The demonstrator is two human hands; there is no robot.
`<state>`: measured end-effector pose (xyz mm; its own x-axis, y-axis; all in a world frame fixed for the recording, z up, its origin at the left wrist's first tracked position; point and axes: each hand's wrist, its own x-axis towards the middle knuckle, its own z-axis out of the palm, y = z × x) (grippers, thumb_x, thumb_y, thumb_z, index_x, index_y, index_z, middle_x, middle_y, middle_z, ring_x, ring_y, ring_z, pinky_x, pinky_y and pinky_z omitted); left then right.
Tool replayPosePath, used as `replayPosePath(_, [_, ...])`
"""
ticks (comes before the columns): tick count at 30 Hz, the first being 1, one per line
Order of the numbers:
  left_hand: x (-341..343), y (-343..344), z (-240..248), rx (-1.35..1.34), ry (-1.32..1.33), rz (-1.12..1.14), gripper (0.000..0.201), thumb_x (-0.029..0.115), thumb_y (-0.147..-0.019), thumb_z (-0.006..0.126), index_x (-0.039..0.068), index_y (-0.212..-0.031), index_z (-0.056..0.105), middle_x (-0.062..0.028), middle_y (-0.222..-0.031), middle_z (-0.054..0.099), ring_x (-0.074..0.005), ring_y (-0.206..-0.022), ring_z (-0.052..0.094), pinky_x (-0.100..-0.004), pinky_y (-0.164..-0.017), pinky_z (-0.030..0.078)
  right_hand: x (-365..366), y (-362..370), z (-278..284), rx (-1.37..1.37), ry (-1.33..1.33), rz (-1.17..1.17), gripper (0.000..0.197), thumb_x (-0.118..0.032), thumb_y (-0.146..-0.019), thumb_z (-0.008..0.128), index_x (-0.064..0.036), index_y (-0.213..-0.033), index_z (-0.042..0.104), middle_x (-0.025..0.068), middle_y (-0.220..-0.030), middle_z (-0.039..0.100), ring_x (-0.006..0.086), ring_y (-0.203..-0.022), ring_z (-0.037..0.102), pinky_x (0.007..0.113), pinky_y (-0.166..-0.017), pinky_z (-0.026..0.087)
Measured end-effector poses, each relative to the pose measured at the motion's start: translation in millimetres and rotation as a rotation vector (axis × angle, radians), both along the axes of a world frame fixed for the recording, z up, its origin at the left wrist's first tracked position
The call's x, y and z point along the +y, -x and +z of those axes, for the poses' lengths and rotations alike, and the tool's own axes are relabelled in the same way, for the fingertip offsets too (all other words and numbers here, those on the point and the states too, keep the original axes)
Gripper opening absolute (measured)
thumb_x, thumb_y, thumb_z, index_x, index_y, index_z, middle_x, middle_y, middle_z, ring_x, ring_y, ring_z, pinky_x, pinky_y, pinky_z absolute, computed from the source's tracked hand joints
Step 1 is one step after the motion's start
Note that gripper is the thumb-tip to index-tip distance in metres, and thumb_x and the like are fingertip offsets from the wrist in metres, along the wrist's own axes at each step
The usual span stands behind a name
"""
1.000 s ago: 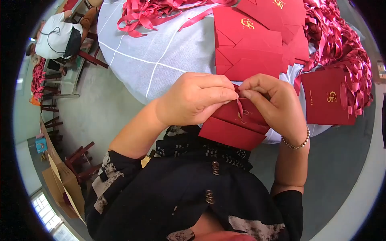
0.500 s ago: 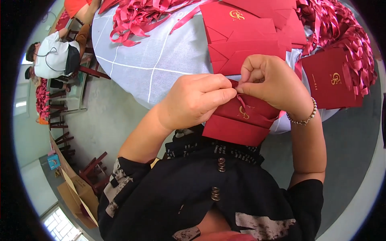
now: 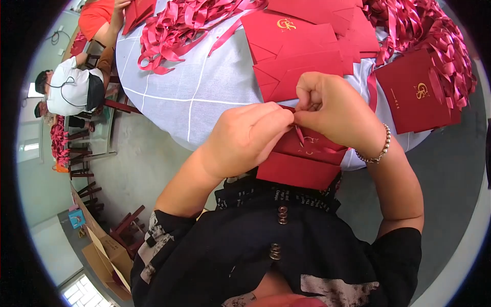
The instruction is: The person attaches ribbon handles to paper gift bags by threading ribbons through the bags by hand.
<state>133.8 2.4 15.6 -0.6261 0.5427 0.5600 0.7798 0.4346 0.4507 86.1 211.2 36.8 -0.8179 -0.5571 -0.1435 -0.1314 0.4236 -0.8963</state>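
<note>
Close to my body, at the table's near edge, a red paper gift bag [image 3: 300, 170] with a gold emblem stands partly folded. My left hand [image 3: 248, 134] is closed in a pinch on the bag's upper edge. Against those fingertips, my right hand [image 3: 335, 107], a beaded bracelet at its wrist, pinches a narrow red ribbon [image 3: 299, 136], whose loose tail hangs over the bag's front. The fingers hide where ribbon and bag meet. Just beyond my hands lie several flat red paper bags [image 3: 296, 74].
Red ribbons lie in a heap [image 3: 171, 38] at far left and a bigger pile [image 3: 450, 56] at right, beside bags with ribbon handles [image 3: 414, 94]. A checked cloth [image 3: 169, 110] covers the table. Co-workers [image 3: 76, 92] are at left; a cardboard box [image 3: 107, 261] is lower left.
Both hands stay pinched together at the bag's top edge and have shifted slightly left and down in the picture. The view has moved a little.
</note>
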Motion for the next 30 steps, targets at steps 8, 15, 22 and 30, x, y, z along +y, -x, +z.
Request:
replayPosePath(8, [10, 4, 6, -0.379, -0.085, -0.068, 0.028, -0.007, -0.078, 0.075, 0.002, -0.104, 0.068, -0.0099, -0.082, 0.066, -0.0168, -0.062, 0.061, -0.029, -0.057, 0.048, 1, 30, -19, 0.403, 0.391, -0.389, 0.025, -0.005, -0.08, 0.079, 0.0005, -0.081, 0.054, 0.0075, -0.066, 0.059, 0.0115, -0.063, 0.056, 0.03, -0.059, 0.048])
replayPosePath(15, [-17, 2, -1, -0.519, -0.231, 0.311, 0.027, -0.003, -0.083, 0.072, 0.0, -0.11, 0.069, -0.0077, -0.081, 0.066, -0.0068, -0.053, 0.047, -0.0238, -0.053, 0.041, -4, -28, -6, 0.764, -0.028, -0.059, 0.036, -0.023, -0.073, 0.085, -0.0037, -0.092, 0.062, 0.0136, -0.084, 0.061, 0.0334, -0.081, 0.06, 0.042, -0.072, 0.05])
replayPosePath(22, [-25, 9, 0, -0.518, -0.094, 0.445, 0.018, 0.001, -0.085, 0.073, 0.0, -0.102, 0.069, -0.0053, -0.079, 0.065, -0.0069, -0.058, 0.048, -0.0235, -0.057, 0.041, 24, -58, -34, 0.722, -0.232, -0.221, 0.016, -0.008, -0.079, 0.075, -0.0028, -0.089, 0.064, 0.0119, -0.092, 0.063, 0.032, -0.083, 0.06, 0.042, -0.074, 0.05])
replayPosePath(30, [-5, 17, 8, -0.159, 0.011, 0.484, 0.013, 0.002, -0.083, 0.075, 0.001, -0.094, 0.068, -0.0076, -0.084, 0.062, -0.0188, -0.068, 0.057, -0.029, -0.062, 0.046, 76, -72, -31, 0.778, -0.293, -0.585, 0.024, -0.004, -0.081, 0.078, 0.0002, -0.102, 0.067, 0.0134, -0.103, 0.068, 0.0264, -0.089, 0.064, 0.037, -0.078, 0.053])
